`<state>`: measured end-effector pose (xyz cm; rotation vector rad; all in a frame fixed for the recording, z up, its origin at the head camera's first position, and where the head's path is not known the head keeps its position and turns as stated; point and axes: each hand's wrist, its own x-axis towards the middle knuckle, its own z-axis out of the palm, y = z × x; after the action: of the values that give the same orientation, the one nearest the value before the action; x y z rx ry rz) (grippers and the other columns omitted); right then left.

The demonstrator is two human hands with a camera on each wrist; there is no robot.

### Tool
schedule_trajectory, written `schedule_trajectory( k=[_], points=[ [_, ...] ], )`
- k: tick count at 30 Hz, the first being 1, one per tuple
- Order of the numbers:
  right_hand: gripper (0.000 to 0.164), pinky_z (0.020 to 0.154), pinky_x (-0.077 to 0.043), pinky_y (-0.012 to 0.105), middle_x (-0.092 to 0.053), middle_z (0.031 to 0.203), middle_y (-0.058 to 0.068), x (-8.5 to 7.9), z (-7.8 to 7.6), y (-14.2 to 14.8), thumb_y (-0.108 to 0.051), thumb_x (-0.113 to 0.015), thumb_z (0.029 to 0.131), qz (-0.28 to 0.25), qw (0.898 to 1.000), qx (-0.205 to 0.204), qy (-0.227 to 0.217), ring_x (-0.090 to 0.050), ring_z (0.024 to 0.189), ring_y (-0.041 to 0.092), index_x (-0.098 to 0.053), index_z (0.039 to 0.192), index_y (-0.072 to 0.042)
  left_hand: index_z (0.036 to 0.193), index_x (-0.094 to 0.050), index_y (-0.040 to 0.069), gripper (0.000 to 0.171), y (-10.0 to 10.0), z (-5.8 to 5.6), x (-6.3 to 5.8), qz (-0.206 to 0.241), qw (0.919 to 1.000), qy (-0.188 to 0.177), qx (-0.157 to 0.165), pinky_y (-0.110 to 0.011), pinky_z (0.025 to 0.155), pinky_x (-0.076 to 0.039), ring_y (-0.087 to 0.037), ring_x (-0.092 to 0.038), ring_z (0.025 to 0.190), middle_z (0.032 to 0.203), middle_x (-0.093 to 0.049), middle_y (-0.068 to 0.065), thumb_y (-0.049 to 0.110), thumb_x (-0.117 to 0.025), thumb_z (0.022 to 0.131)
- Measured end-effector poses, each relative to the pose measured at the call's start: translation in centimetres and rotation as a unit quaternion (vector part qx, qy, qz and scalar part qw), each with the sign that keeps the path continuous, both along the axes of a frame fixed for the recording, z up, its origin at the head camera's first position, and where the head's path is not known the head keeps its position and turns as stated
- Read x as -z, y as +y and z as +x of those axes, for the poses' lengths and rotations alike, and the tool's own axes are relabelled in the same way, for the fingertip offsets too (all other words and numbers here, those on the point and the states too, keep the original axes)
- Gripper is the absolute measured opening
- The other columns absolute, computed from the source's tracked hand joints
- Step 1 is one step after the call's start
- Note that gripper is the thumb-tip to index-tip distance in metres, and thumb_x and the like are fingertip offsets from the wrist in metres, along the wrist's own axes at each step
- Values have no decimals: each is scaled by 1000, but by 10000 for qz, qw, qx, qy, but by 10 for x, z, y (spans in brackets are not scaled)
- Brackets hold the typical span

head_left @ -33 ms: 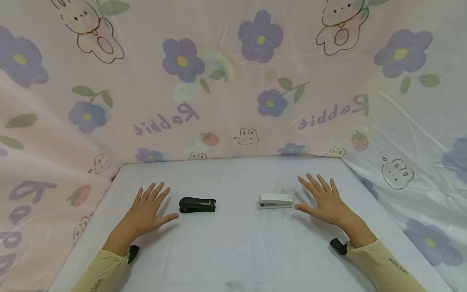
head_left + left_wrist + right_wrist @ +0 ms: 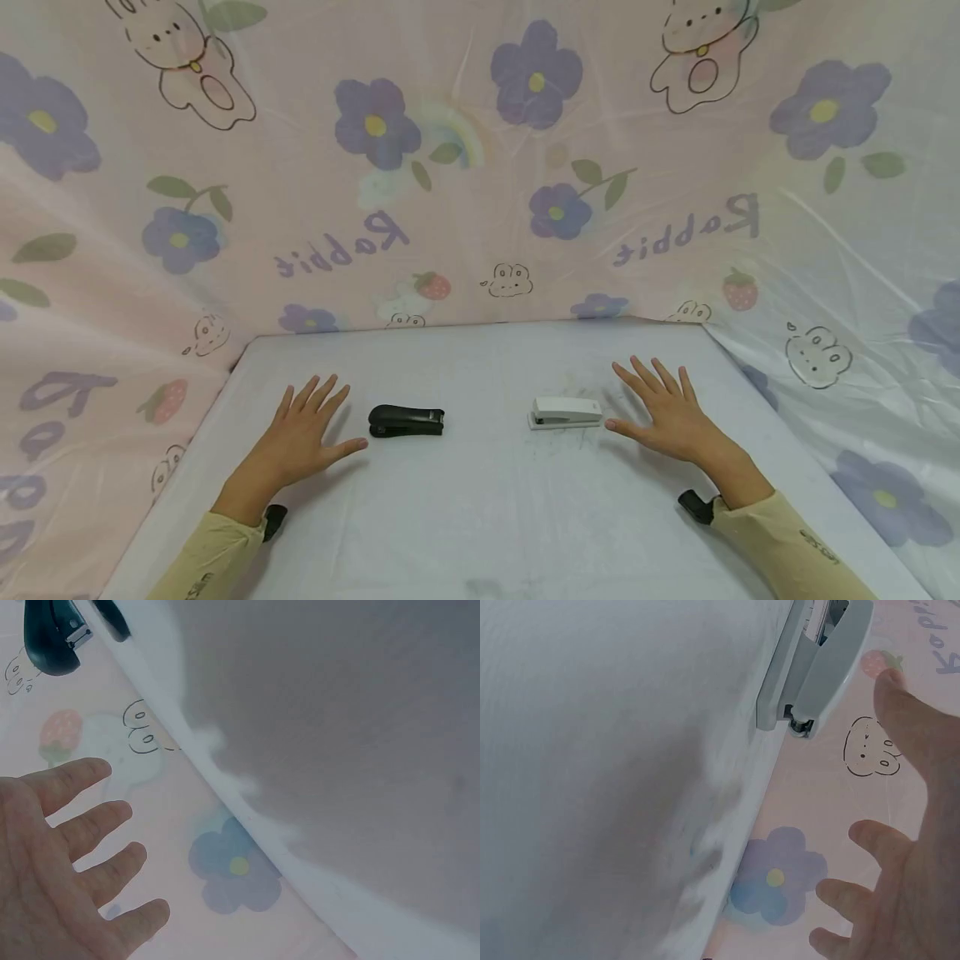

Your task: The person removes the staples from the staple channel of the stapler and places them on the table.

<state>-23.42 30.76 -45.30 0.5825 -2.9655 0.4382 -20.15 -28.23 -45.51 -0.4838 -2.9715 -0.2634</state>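
A black stapler [image 2: 408, 421] lies on the white table [image 2: 480, 500], left of the middle. To its right is a white stapler [image 2: 566, 412], also lying flat. My left hand [image 2: 300, 437] hovers beside the black stapler with fingers spread, its thumb pointing at the stapler's rounded end. On the other side, my right hand [image 2: 667, 417] has its fingers spread too, the thumb tip close to the white stapler's right end. Neither hand holds anything. The left wrist view catches part of the black stapler [image 2: 52, 637]; the right wrist view shows the white stapler [image 2: 836, 671] near the thumb.
Behind the table hangs a pink curtain [image 2: 465, 200] printed with flowers and rabbits, which also runs down both sides. Dark smudges mark the tabletop around the white stapler. A black wrist camera [image 2: 696, 506] sits under the right cuff, another [image 2: 275, 522] under the left.
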Motion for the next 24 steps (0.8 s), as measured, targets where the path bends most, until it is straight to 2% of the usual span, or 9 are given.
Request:
schedule_trajectory(
  k=[5, 11, 19, 24],
  points=[
    [96, 121, 1, 79, -21, 175, 23, 1, -1, -1, -64, -73, 95, -81, 9999, -46, 140, -11, 159, 56, -32, 170, -20, 164, -40, 3, 102, -1, 2, -1, 23, 10000, -45, 1, -75, 124, -9, -51, -19, 159, 172, -29, -27, 70, -70, 93],
    [96, 122, 3, 78, -20, 176, 24, 4, -3, -3, -64, -73, 95, -126, 9997, -117, 156, -10, 160, 55, -32, 170, -20, 164, -41, 3, 101, 6, 5, -4, 106, 9998, 80, 138, -75, 123, -11, -52, -21, 158, 171, -31, -27, 69, -71, 93],
    [98, 122, 2, 77, -19, 176, 23, 7, -7, -11, -67, -72, 95, -53, 9995, -270, 140, -8, 161, 53, -30, 171, -22, 164, -41, 5, 102, 29, 3, -8, 62, 9992, 142, 381, -71, 126, -11, -48, -21, 160, 172, -30, -23, 71, -69, 93],
    [98, 124, 3, 75, -20, 176, 21, 8, -10, -18, -68, -71, 94, -64, 9992, -358, 165, -8, 162, 50, -28, 171, -25, 164, -41, 6, 101, 48, 2, -12, 10, 9977, 219, 646, -71, 126, -13, -46, -23, 160, 172, -32, -21, 74, -66, 94]
  ],
)
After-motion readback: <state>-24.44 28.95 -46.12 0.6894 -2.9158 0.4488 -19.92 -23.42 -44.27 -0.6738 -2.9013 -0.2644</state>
